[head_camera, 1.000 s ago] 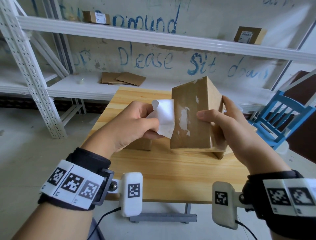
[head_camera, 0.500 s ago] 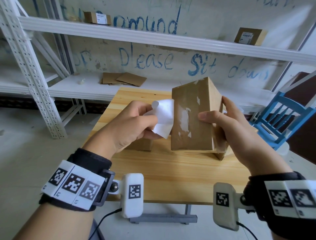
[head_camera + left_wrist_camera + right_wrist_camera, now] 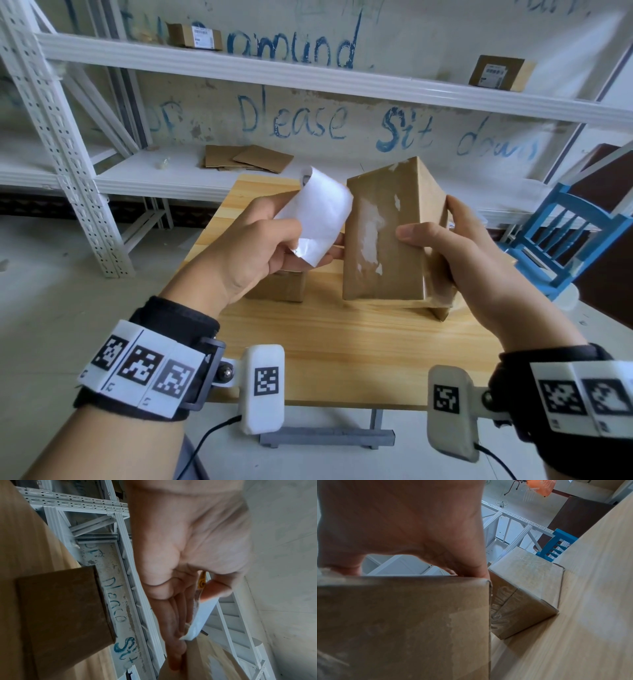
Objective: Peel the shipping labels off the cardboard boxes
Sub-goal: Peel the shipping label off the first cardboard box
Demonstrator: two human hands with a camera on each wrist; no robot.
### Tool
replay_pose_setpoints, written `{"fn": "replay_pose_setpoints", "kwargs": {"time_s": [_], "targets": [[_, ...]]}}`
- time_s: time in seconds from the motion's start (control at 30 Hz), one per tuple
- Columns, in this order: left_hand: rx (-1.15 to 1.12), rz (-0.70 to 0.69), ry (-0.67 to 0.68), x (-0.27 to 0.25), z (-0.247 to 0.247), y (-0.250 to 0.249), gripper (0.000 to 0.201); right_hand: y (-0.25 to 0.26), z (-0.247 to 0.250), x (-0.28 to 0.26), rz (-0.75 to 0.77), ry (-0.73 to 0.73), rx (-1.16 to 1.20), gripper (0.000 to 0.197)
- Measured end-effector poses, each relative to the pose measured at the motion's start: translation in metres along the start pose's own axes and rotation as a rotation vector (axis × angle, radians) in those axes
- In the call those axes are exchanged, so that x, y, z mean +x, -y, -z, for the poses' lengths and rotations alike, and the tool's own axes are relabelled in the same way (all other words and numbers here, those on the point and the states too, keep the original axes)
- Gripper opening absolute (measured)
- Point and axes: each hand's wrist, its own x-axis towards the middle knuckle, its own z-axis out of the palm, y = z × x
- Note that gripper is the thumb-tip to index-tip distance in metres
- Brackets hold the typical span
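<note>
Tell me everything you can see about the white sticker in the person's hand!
The shipping label is a white paper sheet seen from its blank back, curling at its top. The left hand pinches its lower part between thumb and fingers. It is peeled away from the cardboard box, which the right hand holds upright, and white torn scraps remain on the box's face. The left wrist view shows yellow and black print on its other side.

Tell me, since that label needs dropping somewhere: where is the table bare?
Bare wood lies along the table's near edge, in front of both boxes. It is crowded mid-table: the upright box, a box behind it, another box under the left hand.
</note>
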Motion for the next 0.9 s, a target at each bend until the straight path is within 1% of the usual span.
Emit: {"fn": "replay_pose_setpoints", "kwargs": {"time_s": [0.07, 0.17, 0.27, 0.3, 0.33, 0.37, 0.4, 0.43, 0.5, 0.57, 0.67, 0.73, 0.77, 0.83, 0.9], "targets": [[0.001, -0.024, -0.023, 0.001, 0.001, 0.000, 0.051, -0.001, 0.000, 0.000, -0.023, 0.008, -0.041, 0.066], [-0.019, -0.047, -0.083, 0.005, 0.003, 0.002, 0.043, -0.007, 0.000, 0.003, -0.071, 0.005, -0.096, 0.074], [-0.028, -0.047, -0.134, 0.009, 0.005, 0.004, 0.047, -0.010, -0.003, 0.003, -0.166, 0.017, -0.107, 0.085], [-0.045, -0.043, -0.138, 0.009, 0.005, 0.004, 0.047, -0.010, -0.004, 0.003, -0.224, 0.037, -0.094, 0.083], [-0.065, -0.039, -0.137, 0.008, 0.005, 0.004, 0.046, -0.010, -0.005, 0.003, -0.280, 0.054, -0.075, 0.072], [-0.084, -0.033, -0.131, 0.008, 0.005, 0.003, 0.044, -0.009, -0.006, 0.001, -0.318, 0.078, -0.044, 0.053], [-0.097, -0.030, -0.122, 0.007, 0.004, 0.003, 0.041, -0.010, -0.006, 0.001, -0.339, 0.091, -0.018, 0.041], [-0.107, -0.027, -0.114, 0.007, 0.004, 0.003, 0.040, -0.010, -0.006, 0.001, -0.355, 0.081, -0.012, 0.036], [-0.116, -0.015, -0.090, 0.007, 0.005, 0.004, 0.038, -0.013, -0.006, 0.002, -0.377, 0.054, -0.050, 0.035], [-0.113, 0.002, -0.064, 0.007, 0.005, 0.005, 0.036, -0.014, -0.011, 0.002, -0.407, 0.062, -0.079, 0.040], [-0.102, 0.024, -0.043, 0.006, 0.004, 0.005, 0.027, -0.012, -0.017, 0.001, -0.475, 0.054, -0.116, 0.049], [-0.101, 0.034, -0.035, 0.006, 0.003, 0.005, 0.022, -0.012, -0.020, 0.001, -0.503, 0.075, -0.122, 0.050], [-0.107, 0.045, -0.031, 0.006, 0.002, 0.006, 0.025, -0.014, -0.021, 0.002, -0.505, 0.079, -0.125, 0.048], [-0.098, 0.070, -0.035, 0.007, 0.000, 0.006, 0.042, -0.016, -0.023, 0.003, -0.514, 0.053, -0.134, 0.047], [-0.038, 0.086, -0.047, 0.008, -0.002, 0.008, 0.057, -0.018, -0.023, 0.004, -0.518, 0.039, -0.163, 0.049]]}}
